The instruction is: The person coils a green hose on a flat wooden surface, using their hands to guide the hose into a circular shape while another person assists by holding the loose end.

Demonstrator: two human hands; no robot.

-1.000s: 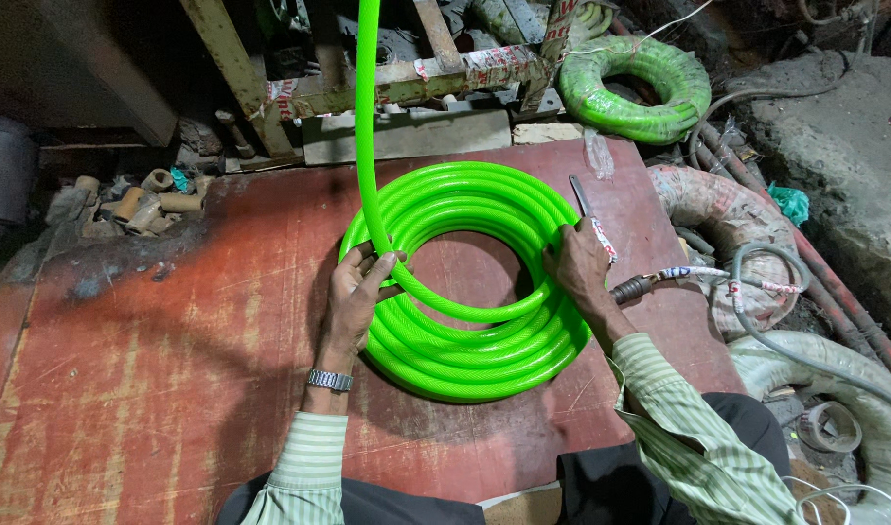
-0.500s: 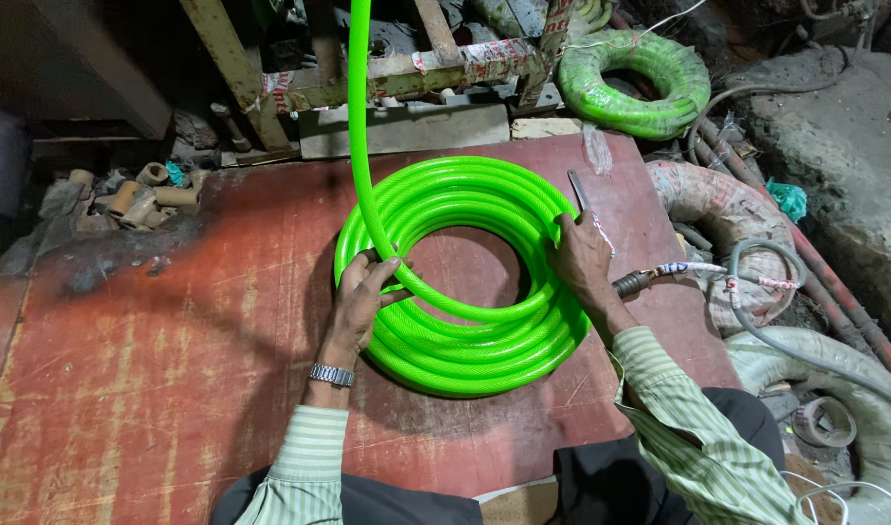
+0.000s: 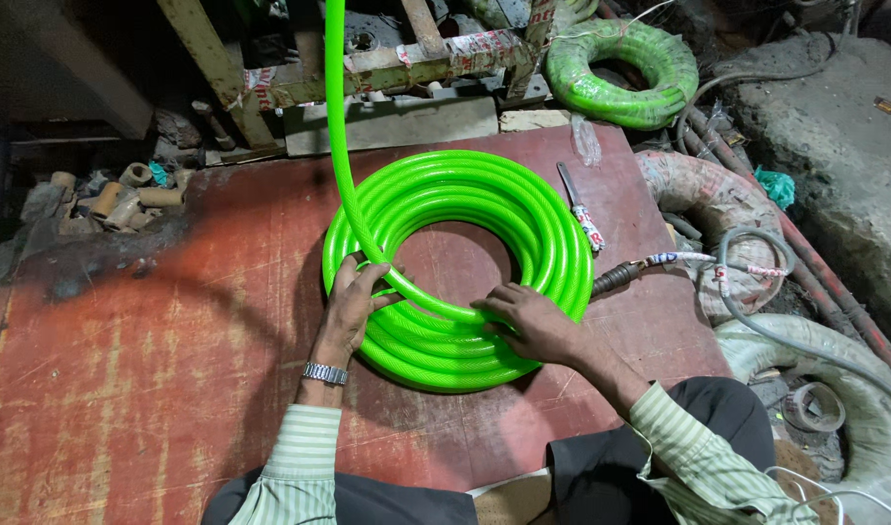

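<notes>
Bright green coiled plastic hose (image 3: 465, 209) on red desk (image 3: 144, 389): left hand (image 3: 353, 306) grips incoming strand, right hand (image 3: 533, 321) rests open on coil; loops could spring loose if pressure eases.

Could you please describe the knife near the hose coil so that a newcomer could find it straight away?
Start at the red board bearing the big bright green hose coil. Just off the coil's right edge lies the knife, apart from the hose, blade pointing away. It alone is slim, flat and metal, its handle wrapped in patterned tape.

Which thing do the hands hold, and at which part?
The left hand grips the green hose where the incoming strand joins the coil; the right hand presses flat on the coil's near side.
</notes>
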